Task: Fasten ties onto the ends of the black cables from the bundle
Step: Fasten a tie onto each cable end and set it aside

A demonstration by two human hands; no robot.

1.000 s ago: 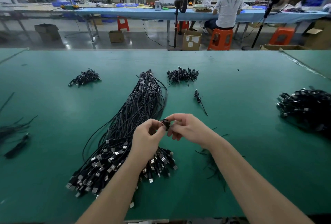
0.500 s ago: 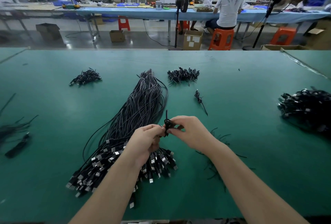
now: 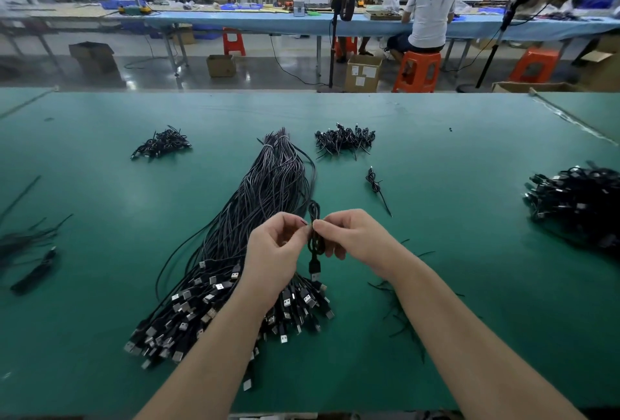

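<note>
A long bundle of black cables (image 3: 265, 205) lies on the green table (image 3: 453, 184), its USB plugs fanned out toward me. Above those plugs, my right hand (image 3: 355, 238) pinches a small coiled black cable (image 3: 315, 238) that hangs upright with its USB plug at the bottom. My left hand (image 3: 275, 252) is beside the coil with fingers curled and pinches a thin tie end at the coil's middle. Loose black ties (image 3: 402, 312) lie on the table under my right forearm.
Small heaps of tied cables sit at the back left (image 3: 161, 144) and back centre (image 3: 345, 139). One tied cable (image 3: 375, 184) lies alone to the right of the bundle. A big pile of cables (image 3: 577, 205) is at the right edge, more black strands (image 3: 30, 252) at the left.
The coiled cable has been turned upright between my hands, and its USB plug now hangs down. Both hands stayed above the bundle's plugs.
</note>
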